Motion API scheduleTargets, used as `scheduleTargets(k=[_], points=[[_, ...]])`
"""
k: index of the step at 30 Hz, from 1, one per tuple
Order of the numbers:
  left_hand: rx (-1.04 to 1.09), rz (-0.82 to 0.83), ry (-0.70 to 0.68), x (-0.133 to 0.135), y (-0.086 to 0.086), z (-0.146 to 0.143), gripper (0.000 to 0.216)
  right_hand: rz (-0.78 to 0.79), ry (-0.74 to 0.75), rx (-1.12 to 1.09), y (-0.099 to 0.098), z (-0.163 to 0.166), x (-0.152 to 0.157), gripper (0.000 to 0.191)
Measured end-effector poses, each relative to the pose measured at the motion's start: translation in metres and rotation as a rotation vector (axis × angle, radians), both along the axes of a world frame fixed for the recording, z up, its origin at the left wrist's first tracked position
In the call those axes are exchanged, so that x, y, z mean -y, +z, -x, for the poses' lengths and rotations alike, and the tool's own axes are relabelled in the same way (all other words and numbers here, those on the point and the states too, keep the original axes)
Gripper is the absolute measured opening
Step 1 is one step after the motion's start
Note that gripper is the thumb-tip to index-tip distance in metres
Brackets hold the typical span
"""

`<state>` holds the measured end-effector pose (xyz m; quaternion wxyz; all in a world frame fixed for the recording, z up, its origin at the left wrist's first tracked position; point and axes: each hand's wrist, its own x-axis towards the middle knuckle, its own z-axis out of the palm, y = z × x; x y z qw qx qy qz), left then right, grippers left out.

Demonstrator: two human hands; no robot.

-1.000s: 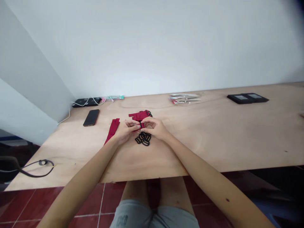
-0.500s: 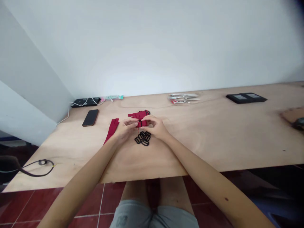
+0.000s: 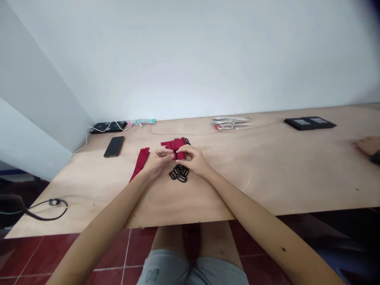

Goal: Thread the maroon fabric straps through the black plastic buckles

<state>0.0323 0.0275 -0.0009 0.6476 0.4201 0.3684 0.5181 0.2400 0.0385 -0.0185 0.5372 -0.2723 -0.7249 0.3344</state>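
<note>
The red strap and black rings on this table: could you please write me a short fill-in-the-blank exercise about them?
The left hand and right hand both pinch a strap of ____ fabric.
A loose strip lies to the ____ of the left hand.
The rings piled just beyond the wrists are ____.
Another person's hand shows at the ____ edge of the view.

The missing words, in order: red; left; black; right.

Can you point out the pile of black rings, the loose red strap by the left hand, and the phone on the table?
Black plastic rings [image 3: 179, 173]: head view, middle of the pile.
Loose red fabric strap [image 3: 140, 161]: head view, middle of its length.
Smartphone [image 3: 114, 146]: head view, centre of its dark face.
</note>
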Motion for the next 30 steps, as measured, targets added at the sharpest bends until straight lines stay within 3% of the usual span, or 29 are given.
scheduleTargets(k=[6, 13, 23, 30], points=[[0.001, -0.020, -0.001, -0.0026, -0.0068, 0.0009, 0.041, 0.009, -0.012, 0.054, -0.0001, -0.0011, 0.0002, 0.028], [-0.179, -0.132, 0.068, -0.0007, -0.0080, -0.0001, 0.039, -0.017, -0.012, 0.118, 0.0002, -0.0017, 0.0009, 0.023], [-0.110, -0.094, 0.009, 0.0013, -0.0070, -0.0006, 0.043, 0.017, -0.021, 0.078, -0.0072, -0.0002, -0.0041, 0.025], [-0.287, -0.311, 0.002, -0.0012, -0.0002, 0.0000, 0.040, 0.216, 0.031, -0.071, -0.0077, 0.0023, -0.0043, 0.034]])
